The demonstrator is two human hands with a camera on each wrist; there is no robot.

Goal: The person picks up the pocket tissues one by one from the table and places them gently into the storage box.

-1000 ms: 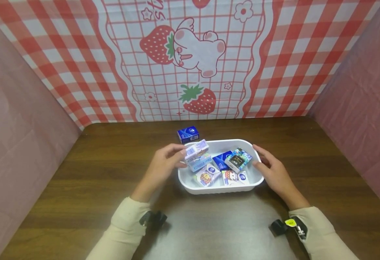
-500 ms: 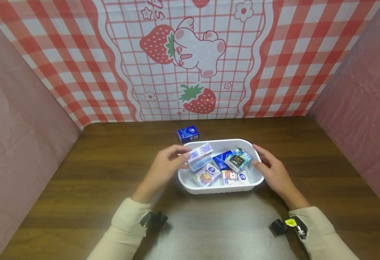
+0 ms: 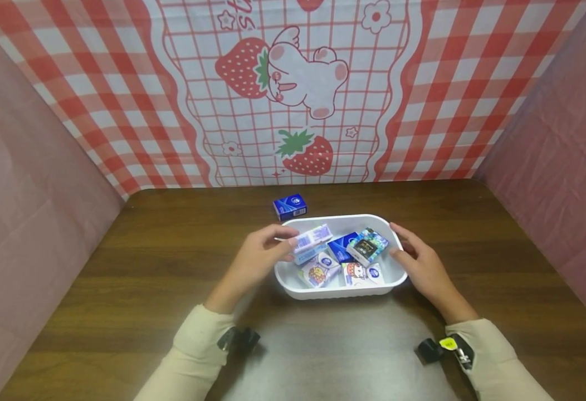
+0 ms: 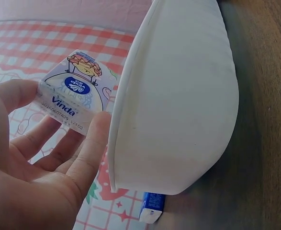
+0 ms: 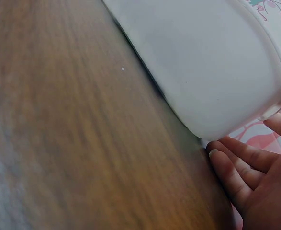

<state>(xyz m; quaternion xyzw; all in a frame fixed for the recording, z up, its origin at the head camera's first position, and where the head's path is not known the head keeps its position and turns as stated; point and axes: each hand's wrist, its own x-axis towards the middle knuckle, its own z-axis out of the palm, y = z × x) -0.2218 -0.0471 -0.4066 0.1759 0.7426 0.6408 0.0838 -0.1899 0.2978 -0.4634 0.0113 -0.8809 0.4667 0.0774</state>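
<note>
My left hand (image 3: 259, 255) pinches a small white-and-lavender Vinda tissue pack (image 3: 314, 236) between thumb and fingers, over the left end of a white plastic bin (image 3: 340, 294). In the left wrist view the pack (image 4: 75, 91) shows its cartoon print beside the bin's rim. Beneath it in the bin sits a light-blue pack (image 3: 311, 254). My right hand (image 3: 423, 268) holds the bin's right end, thumb at the rim, fingers along the outside. Other packs lie inside: dark blue (image 3: 340, 248), floral with a black label (image 3: 368, 245), lavender cartoon (image 3: 318, 271), white with a strawberry character (image 3: 360, 274).
A dark blue tissue pack (image 3: 290, 206) lies on the wooden table (image 3: 137, 289) behind the bin's left corner. A red-and-white checked cloth (image 3: 303, 100) hangs at the back. Pink cloth (image 3: 37, 184) borders both sides.
The left hand has moved slightly right and down with the lavender tissue pack, bringing it further over the bin and lower toward the light-blue one. The right hand and bin stay put.
</note>
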